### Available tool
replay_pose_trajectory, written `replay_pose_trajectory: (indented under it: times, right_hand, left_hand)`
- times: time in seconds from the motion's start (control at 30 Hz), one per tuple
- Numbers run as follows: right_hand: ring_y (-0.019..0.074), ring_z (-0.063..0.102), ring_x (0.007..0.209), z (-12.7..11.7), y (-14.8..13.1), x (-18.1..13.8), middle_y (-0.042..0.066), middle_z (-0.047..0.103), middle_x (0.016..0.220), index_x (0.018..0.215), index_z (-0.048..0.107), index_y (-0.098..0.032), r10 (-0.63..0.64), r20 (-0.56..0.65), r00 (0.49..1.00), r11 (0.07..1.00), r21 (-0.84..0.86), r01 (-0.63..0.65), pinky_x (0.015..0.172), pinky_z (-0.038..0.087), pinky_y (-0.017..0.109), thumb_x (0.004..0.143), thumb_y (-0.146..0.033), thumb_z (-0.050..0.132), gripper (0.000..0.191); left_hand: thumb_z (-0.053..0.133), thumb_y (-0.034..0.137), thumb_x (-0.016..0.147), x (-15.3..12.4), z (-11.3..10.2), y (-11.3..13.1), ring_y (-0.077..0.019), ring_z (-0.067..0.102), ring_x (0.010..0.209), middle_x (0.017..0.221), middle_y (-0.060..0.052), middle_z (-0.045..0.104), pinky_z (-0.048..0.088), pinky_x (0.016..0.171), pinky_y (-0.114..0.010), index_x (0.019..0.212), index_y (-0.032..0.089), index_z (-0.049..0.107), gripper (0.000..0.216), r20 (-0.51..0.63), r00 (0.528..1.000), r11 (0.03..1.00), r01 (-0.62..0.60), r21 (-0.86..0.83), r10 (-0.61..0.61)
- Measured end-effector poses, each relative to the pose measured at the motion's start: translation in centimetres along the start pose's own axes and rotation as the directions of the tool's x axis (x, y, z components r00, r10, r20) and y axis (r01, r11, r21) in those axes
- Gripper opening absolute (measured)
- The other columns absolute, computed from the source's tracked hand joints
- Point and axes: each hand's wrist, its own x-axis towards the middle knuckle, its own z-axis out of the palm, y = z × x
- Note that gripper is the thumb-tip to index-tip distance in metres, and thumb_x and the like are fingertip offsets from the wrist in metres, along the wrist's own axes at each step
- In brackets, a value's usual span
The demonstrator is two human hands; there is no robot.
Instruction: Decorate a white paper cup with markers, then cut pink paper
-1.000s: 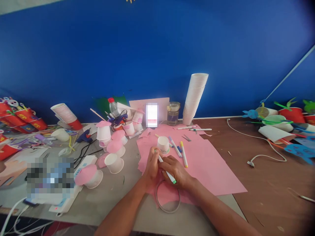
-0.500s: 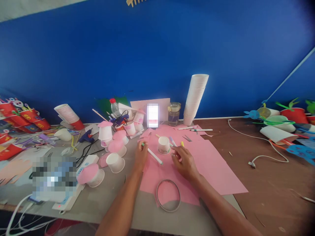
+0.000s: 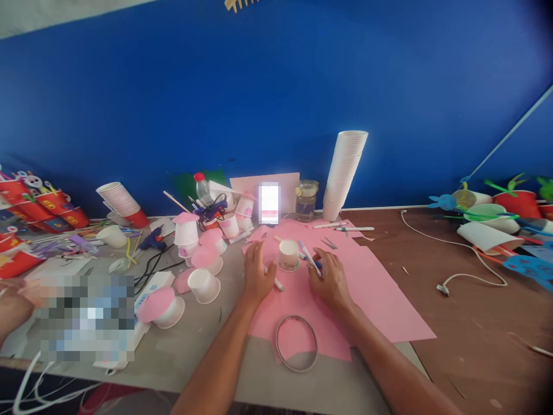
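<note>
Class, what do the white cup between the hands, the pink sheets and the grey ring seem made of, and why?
White cup: probably paper; matte, softly shaded wall.
Pink sheets: paper or thin card; matte, flat, crisp-edged.
Grey ring: metal or plastic, unclear; a slight sheen.

Over my remote head feed, I see the left hand [image 3: 259,272] lying over a green-ended white marker pen [image 3: 279,285] and the right hand [image 3: 330,279], fingers curled, at a lilac-ended white marker pen [image 3: 308,255]. Between them, a small white paper cup [image 3: 288,253] stands upside down on pink paper sheets [image 3: 378,297], and a thin grey ring [image 3: 277,349] lies across their near edge.
</note>
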Motion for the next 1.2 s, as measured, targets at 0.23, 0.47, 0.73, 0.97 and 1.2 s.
replay_pose_trajectory:
  times: [0.23, 0.47, 0.73, 0.97, 1.2]
  right_hand:
    - [0.0306, 0.056, 0.101, 0.72, 0.19, -0.38, 0.012, 0.065, 0.099, 0.119, 0.055, -0.018, -0.131, 0.063, 0.989, 0.991, 0.019, 0.13, 0.092, 0.046, 0.055, 0.079, -0.014, 0.052, 0.04]
    - [0.0346, 0.05, 0.115, 0.9, -0.19, -0.77, 0.014, 0.068, 0.108, 0.128, 0.05, -0.015, -0.136, 0.15, 0.979, 0.99, -0.026, 0.141, 0.098, 0.041, 0.06, 0.08, -0.015, 0.052, 0.047]
    - [0.0322, 0.053, 0.113, 0.67, -0.51, -0.61, 0.014, 0.067, 0.112, 0.129, 0.049, -0.017, -0.137, 0.193, 0.971, 0.99, 0.005, 0.139, 0.101, 0.039, 0.058, 0.08, -0.015, 0.052, 0.048]
    - [0.0314, 0.055, 0.113, 0.62, -0.61, -0.62, 0.013, 0.067, 0.111, 0.127, 0.05, -0.019, -0.157, 0.202, 0.967, 0.988, 0.042, 0.151, 0.103, 0.037, 0.06, 0.078, -0.014, 0.052, 0.049]
    - [0.0313, 0.058, 0.107, 0.52, -0.58, -0.34, 0.013, 0.066, 0.112, 0.12, 0.054, -0.019, -0.146, 0.166, 0.975, 0.984, 0.13, 0.125, 0.098, 0.043, 0.058, 0.073, -0.011, 0.052, 0.047]
  left_hand:
    - [0.049, 0.019, 0.083, -0.67, 0.99, 0.13, -0.0292, 0.033, 0.139, 0.145, -0.014, 0.045, 0.016, 0.117, -0.053, 0.141, 0.021, 0.04, 0.059, 0.189, 0.982, 0.999, 0.005, -0.051, 0.005]
    - [0.04, 0.01, 0.085, -0.77, 0.97, -0.06, -0.028, 0.033, 0.14, 0.141, -0.007, 0.052, 0.014, 0.117, -0.054, 0.142, 0.026, 0.041, 0.059, 0.286, 0.958, 0.994, -0.043, 0.101, 0.012]
    - [0.043, 0.009, 0.084, -0.49, 0.68, 0.41, -0.0233, 0.048, 0.126, 0.133, -0.007, 0.058, 0.016, 0.116, -0.055, 0.139, 0.026, 0.042, 0.057, 0.312, 0.95, 0.988, -0.04, 0.147, -0.008]
    - [0.049, 0.011, 0.084, -0.42, 0.43, 0.51, -0.0218, 0.058, 0.11, 0.118, -0.007, 0.065, 0.018, 0.114, -0.052, 0.124, 0.023, 0.051, 0.042, 0.215, 0.976, 0.991, -0.02, 0.131, -0.009]
    - [0.057, 0.017, 0.082, -0.39, 0.44, 0.49, -0.0212, 0.062, 0.097, 0.104, -0.005, 0.067, 0.019, 0.113, -0.053, 0.117, 0.022, 0.053, 0.035, 0.15, 0.988, 0.998, 0.033, 0.048, -0.04]
